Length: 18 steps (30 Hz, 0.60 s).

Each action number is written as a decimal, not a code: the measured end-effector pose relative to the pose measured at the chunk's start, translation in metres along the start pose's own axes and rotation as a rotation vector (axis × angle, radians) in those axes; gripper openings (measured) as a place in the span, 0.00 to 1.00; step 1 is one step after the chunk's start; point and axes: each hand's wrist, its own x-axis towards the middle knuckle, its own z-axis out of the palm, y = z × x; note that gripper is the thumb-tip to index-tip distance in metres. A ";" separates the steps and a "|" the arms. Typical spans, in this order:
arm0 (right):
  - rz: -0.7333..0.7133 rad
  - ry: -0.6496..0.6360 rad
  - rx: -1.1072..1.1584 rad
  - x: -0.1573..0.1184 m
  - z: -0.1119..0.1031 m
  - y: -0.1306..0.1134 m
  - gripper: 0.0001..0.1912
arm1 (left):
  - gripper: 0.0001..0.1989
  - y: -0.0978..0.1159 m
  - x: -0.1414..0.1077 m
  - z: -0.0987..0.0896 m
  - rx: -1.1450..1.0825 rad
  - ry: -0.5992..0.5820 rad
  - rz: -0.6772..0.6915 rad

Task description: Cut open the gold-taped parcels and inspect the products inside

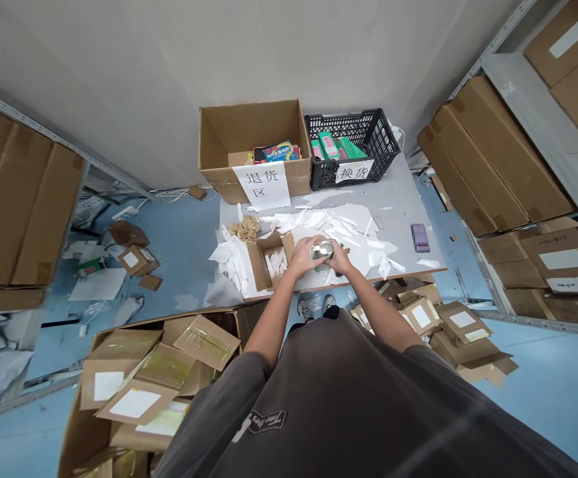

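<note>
Two hands, left (304,256) and right (339,259), fingers curled around one shiny rounded object (323,249), frame centre.

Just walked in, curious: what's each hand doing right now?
Left hand: holding a shiny round-topped object, on its left side.
Right hand: holding the same object, right side.

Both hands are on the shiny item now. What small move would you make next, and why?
Probably turn the shiny item slightly between the left hand and right hand: both already steady it, and its rounded top shows while fingers hide much of its sides.
</note>
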 end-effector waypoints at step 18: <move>-0.123 0.116 -0.024 -0.006 0.023 0.044 0.37 | 0.36 0.016 0.004 0.050 0.128 0.064 0.028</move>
